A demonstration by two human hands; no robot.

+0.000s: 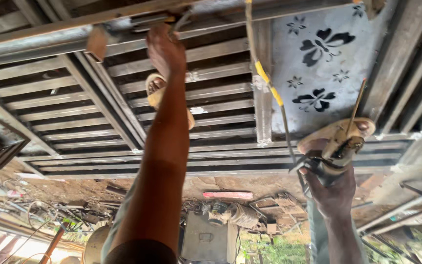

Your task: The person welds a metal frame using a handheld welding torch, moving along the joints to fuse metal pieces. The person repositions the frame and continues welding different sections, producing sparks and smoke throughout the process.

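Against the upper edge of the slatted metal gate (pixel 191 88), the left hand (pixel 164 49) presses a small part, grip unclear, while the right hand (pixel 332 188) clasps an electrode holder (pixel 335 149) near its lower edge.

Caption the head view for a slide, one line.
Left hand grips a bent rod on a slatted metal gate; right hand holds a welding electrode holder.
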